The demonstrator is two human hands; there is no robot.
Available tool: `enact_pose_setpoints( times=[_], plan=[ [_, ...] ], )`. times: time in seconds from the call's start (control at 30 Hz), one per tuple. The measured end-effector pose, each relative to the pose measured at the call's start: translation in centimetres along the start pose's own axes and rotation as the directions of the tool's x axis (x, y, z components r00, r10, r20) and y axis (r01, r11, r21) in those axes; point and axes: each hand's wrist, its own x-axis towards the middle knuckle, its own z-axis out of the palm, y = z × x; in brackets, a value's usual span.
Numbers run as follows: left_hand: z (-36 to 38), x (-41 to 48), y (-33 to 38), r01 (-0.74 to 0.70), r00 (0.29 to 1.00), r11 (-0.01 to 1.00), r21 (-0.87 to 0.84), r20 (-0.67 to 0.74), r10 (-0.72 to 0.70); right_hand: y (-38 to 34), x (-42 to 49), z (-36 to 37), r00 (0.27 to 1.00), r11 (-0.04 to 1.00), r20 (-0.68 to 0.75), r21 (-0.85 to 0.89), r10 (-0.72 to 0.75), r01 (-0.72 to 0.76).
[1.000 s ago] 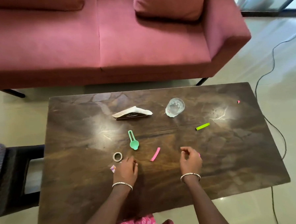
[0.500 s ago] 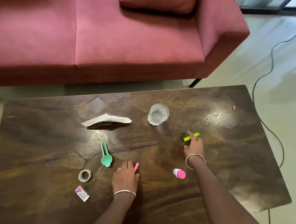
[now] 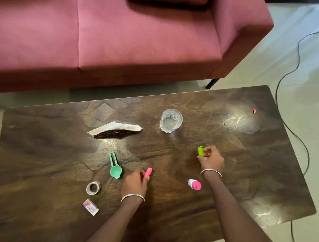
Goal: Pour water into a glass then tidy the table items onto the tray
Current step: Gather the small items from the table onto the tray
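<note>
Red sofa (image 3: 132, 39) fills the top of the frame, the dark table (image 3: 46, 154) spreads across the lower half, and the left hand (image 3: 135, 183) and right hand (image 3: 211, 159) are both down at its lower centre. In the upper middle, napkins (image 3: 116, 127) lie left of the glass (image 3: 170, 121). The spoon (image 3: 115, 168), tape (image 3: 93, 188) and box (image 3: 90, 207) run down the lower left, and a bottle (image 3: 194, 184) sits beside the right wrist. Smallest of all, the left fingers pinch a pink stick (image 3: 148, 172), and the right fingers pinch a green stick (image 3: 200, 151), upright.

- Dark wooden bench (image 3: 45, 145) is shown.
- Glass (image 3: 171, 120) and napkins (image 3: 114, 127) are set farther back.
- Green spoon (image 3: 115, 167), tape roll (image 3: 93, 188), small box (image 3: 90, 207), pink-capped bottle (image 3: 194, 184) are laid nearer.
</note>
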Motion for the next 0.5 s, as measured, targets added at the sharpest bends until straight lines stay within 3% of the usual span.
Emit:
enact_pose_setpoints(
  times=[0.1, 0.2, 0.33, 0.5],
  plan=[
    [-1.9, -0.1, 0.5, 0.065, 0.997, 0.918, -0.39, 0.067, -0.042, -2.5, -2.4, -0.3, 0.994, 0.935, 0.097, 0.345, 0.051, -0.081],
    [-5.0, -1.1, 1.0, 0.208, 0.968, 0.657, -0.725, 0.249, -0.031, -5.2, -6.8, -0.6, 0.966, 0.781, 0.251, 0.593, 0.055, -0.198],
    [-9.2, -3.2, 1.2, 0.334, 0.935, 0.402, -0.853, 0.354, -0.024, -8.0, -14.1, -1.0, 0.873, 0.643, 0.487, 0.67, -0.005, -0.37],
    [-13.2, -6.0, -0.1, 0.364, 0.924, 0.309, -0.878, 0.381, -0.006, -11.3, -21.5, -0.4, 0.818, 0.655, 0.573, 0.64, -0.058, -0.401]
  ],
)
